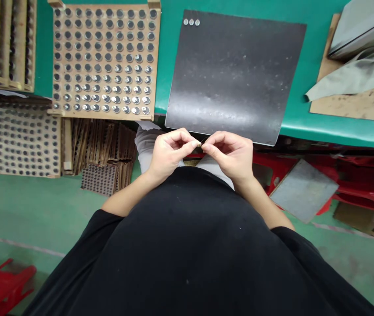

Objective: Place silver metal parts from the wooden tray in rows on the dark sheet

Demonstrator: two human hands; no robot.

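Note:
My left hand (175,149) and my right hand (228,151) meet in front of my body, just below the near edge of a black mat (236,74). Thumb and forefinger of the left pinch a small dark brownish piece (199,145), too small to name. The right hand's thumb and forefinger are pinched close beside it, and a thin thread-like line shows near their tips; what they hold is unclear. Three small silvery discs (191,22) lie at the mat's far left corner. Left of the mat is a wooden board (104,115) with rows of round holes, many holding small metal pieces.
Stacked wooden boards (19,83) stand at the far left, with another holed board (25,169) lower down. A pale cloth (348,81) lies on a brown board at the right. Under the table are a red stool (266,169) and a grey square plate (304,191).

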